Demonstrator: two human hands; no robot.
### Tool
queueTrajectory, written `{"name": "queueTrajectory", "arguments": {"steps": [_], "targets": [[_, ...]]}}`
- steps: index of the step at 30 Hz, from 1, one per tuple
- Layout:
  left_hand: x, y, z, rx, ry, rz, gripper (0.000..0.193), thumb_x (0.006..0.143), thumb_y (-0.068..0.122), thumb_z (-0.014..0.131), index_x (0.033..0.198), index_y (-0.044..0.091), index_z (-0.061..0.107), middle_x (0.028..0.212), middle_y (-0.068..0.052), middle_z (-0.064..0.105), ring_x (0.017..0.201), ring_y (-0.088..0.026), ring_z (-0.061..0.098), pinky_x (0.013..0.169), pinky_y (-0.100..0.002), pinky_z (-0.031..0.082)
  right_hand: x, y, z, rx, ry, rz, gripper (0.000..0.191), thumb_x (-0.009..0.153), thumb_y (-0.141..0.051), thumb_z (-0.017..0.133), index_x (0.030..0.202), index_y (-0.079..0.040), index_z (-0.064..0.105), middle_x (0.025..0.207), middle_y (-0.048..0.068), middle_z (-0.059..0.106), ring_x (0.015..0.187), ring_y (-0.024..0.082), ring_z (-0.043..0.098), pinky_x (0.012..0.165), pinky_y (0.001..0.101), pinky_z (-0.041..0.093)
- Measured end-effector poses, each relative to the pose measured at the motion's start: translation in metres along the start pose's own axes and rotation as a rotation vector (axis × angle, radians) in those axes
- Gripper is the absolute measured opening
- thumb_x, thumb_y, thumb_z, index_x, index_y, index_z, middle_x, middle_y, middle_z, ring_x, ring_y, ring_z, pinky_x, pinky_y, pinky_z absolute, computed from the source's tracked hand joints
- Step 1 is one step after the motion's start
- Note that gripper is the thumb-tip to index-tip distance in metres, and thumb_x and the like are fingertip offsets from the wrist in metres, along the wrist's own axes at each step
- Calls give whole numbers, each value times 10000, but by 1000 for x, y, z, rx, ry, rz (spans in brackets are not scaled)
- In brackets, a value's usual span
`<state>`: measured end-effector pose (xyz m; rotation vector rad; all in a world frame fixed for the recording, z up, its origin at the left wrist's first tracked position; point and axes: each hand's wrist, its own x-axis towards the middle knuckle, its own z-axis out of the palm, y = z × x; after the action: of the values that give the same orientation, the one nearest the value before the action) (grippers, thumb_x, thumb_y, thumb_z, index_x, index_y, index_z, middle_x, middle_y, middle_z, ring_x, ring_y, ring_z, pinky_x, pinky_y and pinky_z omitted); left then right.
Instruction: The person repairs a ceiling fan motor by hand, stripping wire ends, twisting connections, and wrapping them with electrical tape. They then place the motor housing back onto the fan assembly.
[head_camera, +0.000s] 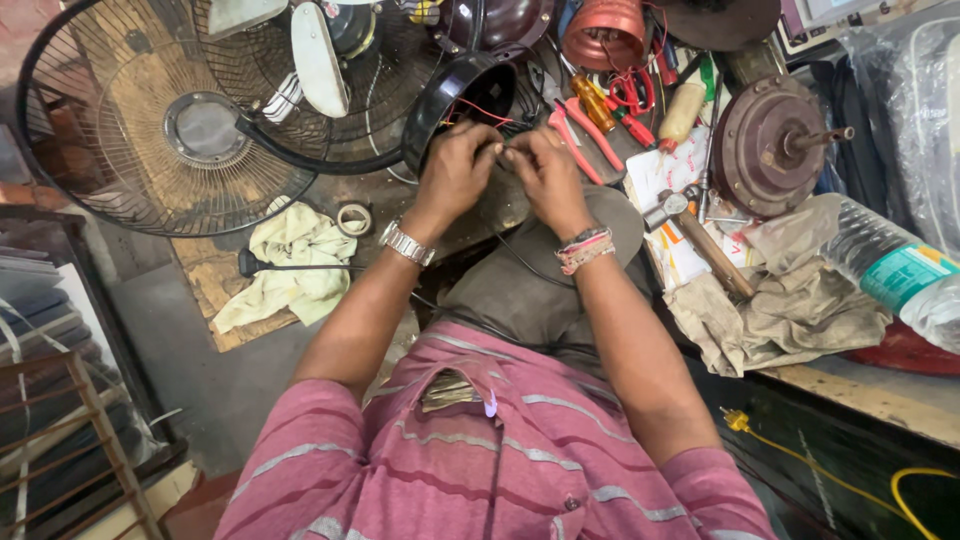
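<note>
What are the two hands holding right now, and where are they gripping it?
Both the left hand and right hand pinch thin wires by their ends at the open mouth of the black fan motor housing.

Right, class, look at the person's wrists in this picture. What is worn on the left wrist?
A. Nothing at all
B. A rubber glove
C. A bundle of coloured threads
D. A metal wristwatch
D: a silver metal wristwatch sits on the wrist of the left hand, while the coloured thread bands are on the wrist of the right hand.
</note>
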<state>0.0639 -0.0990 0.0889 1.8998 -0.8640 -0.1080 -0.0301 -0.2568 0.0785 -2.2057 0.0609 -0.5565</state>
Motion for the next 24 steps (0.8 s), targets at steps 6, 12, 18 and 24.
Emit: {"name": "queueTrajectory", "arguments": {"steps": [6,12,18,24], "targets": [[6,-9,3,-44,-25,-141,139,936,115,692,1016,1,700,930,-172,699,879,-315,697,786,-400,528,1,-12,-1,-90,83,-84,355,856,2,705,1198,-3,609,1022,147,634,970,333,613,862,421,497],[6,-12,4,-64,-30,-119,131,919,101,691,1006,6,710,931,-161,705,886,-297,707,792,-388,536,0,-4,7,-189,104,-131,221,894,12,743,1099,-51,689,1009,128,694,978,336,653,864,431,521],[3,-1,-6,-66,-85,3,132,915,91,690,1009,-1,702,959,-146,679,909,-296,688,799,-383,531,1,9,5,536,62,338,152,922,38,715,1067,-8,717,976,68,757,894,126,719,803,278,572],[2,8,-7,-53,-100,-84,124,928,92,687,1013,2,699,947,-142,663,879,-298,674,773,-396,514,0,2,3,472,109,366,146,894,40,746,977,-28,648,869,59,739,813,107,708,744,261,569]]}}
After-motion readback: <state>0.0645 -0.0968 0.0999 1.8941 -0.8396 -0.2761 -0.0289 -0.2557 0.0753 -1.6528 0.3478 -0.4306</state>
